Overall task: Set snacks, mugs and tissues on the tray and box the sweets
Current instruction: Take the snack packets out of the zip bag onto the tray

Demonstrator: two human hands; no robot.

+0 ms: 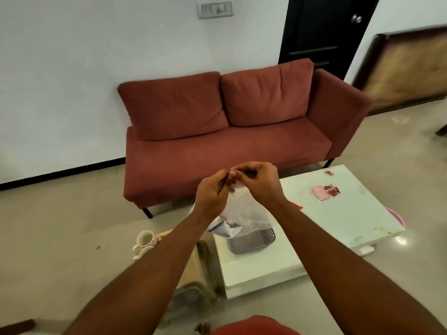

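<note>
Clear plastic bag [244, 209] hangs from our left hand [211, 198] and right hand [260, 183], both pinched shut on its top edge above the white table [338, 213]. Grey tissue box [251, 240] sits under the bag on the table's near edge; pink box [320, 192] and red sweets [332, 188] lie further right, 1 white mug [145, 239] on the floor left of our arms

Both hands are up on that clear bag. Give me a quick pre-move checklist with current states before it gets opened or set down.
1. Left hand pinching the clear bag: ok.
2. Right hand pinching the bag top: ok.
3. Bag mouth open: cannot tell.
4. Bare space on white table for set-down: ok.
5. Red sweets boxed: not ok, loose beside the pink box.
6. Mugs on a tray: cannot tell.
</note>
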